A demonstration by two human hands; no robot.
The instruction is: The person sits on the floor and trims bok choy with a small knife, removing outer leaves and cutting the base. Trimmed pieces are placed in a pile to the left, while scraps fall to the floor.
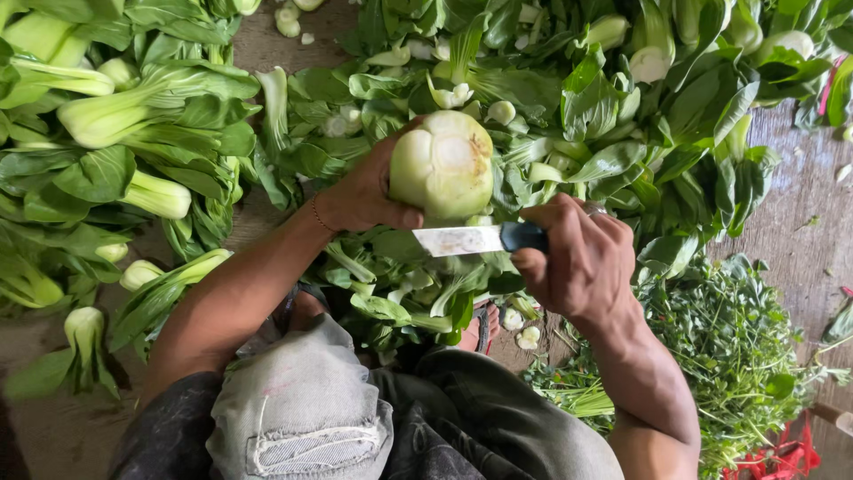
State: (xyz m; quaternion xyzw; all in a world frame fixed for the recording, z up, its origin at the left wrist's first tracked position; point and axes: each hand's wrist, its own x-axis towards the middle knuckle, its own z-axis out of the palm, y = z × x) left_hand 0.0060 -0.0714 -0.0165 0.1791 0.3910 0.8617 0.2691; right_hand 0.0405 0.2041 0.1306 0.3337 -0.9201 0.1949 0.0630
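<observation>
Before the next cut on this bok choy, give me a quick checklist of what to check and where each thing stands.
1. Left hand grips the pale green bok choy head, base toward the camera: ok.
2. Right hand wraps the dark handle of the steel-bladed knife: ok.
3. Blade sits just below the base: ok.
4. Left thumb clear of the blade: not ok, right beside the tip.
5. Foot below the cutting spot, clear of the blade: cannot tell.
</observation>
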